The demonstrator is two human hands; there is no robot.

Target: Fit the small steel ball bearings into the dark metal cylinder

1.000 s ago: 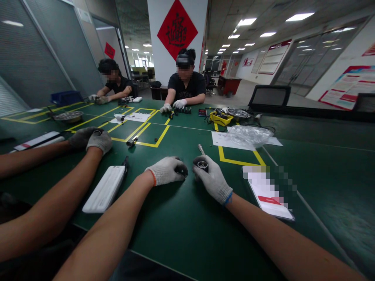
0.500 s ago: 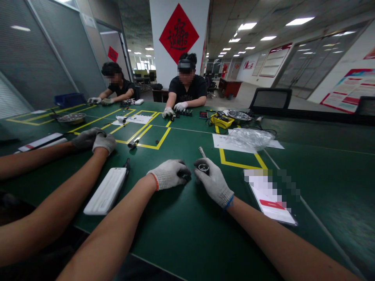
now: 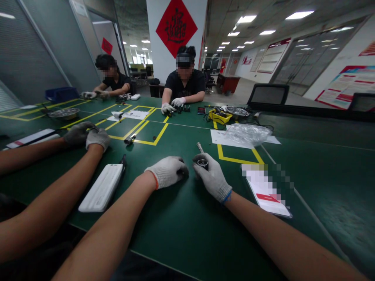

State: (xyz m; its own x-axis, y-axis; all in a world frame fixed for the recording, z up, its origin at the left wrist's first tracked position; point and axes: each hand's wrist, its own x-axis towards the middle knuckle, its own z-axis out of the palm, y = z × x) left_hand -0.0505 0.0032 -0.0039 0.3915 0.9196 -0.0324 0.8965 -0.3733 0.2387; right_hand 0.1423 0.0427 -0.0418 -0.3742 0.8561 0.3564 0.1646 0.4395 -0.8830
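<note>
Visibly, black Chinese characters stand on the red diamond poster (image 3: 176, 27) well beyond our hands; the faint print on the white device (image 3: 101, 189), left of our grip, is too small for us to read. Our right hand (image 3: 213, 177) closes around a round metal part (image 3: 202, 163), its circular end facing up, and a ribbed metal stem (image 3: 200, 147) shows just past the fingers. Our left hand (image 3: 168, 171), near but apart, curls low over the green table (image 3: 187, 218); we cannot tell whether it holds anything.
</note>
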